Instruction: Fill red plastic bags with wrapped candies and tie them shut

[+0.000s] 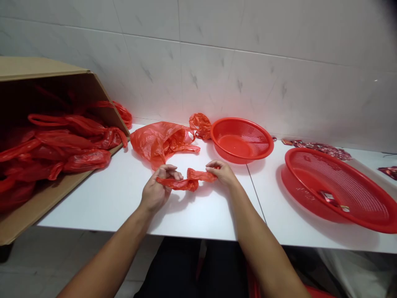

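Observation:
Both my hands hold one twisted red plastic bag [186,181] just above the white table [118,198]. My left hand [158,188] pinches its left end, fingers closed. My right hand [221,171] grips its right end, fingers closed too. The bag is rolled into a thin strip with a knot-like bulge in the middle. Just behind it lies a loose, crumpled red bag [158,142].
A cardboard box [40,198] on its side at the left holds several folded red bags [56,145]. A small red basket [242,138] stands behind my right hand, with another crumpled red bag [200,124] beside it. A large red basket [338,188] with a small packet sits at the right. Wrappers [322,148] lie by the wall.

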The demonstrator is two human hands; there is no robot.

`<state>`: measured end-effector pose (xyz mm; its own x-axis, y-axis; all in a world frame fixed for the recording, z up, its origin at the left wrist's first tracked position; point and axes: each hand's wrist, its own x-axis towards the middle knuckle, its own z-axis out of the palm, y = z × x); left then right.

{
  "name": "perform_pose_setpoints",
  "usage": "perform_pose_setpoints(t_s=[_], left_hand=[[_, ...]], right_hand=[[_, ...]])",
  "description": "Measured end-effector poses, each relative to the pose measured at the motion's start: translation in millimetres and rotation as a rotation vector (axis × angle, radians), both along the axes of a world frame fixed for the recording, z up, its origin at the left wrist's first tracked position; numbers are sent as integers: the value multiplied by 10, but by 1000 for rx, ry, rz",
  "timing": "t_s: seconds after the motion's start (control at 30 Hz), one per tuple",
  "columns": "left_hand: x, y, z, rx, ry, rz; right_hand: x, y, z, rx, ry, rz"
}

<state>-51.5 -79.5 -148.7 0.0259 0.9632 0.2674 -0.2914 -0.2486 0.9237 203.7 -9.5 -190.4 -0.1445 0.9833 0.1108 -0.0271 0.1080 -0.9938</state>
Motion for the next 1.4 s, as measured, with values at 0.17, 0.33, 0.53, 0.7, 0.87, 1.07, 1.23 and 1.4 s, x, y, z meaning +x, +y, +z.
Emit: perform_pose_setpoints(t_s=[0.17,0.33,0.53,0.7,0.87,1.07,1.23,1.4], left_hand=[[-148,519,214,-14,-63,254],[-260,770,298,-89,-132,301],[-432,601,185,-202,-30,137],[-489,334,237,-145,192,-322],[-332,108,395,199,714,-276],[47,52,443,680,1424,102],[163,5,446,579,1774,75],[-274,-114,729,300,1739,-376]], right_hand=[[342,-9,127,-54,96,-47],[311,-147,261,-9,-40,195],[141,-171,203,190,-384,251],[93,-230,288,179,-365,203],[221,-568,626,179,-603,34],[315,-965,870,179,-551,-354],[449,-1199,779,132,-343,-489],[648,-1356,532,25,-149,-572]])
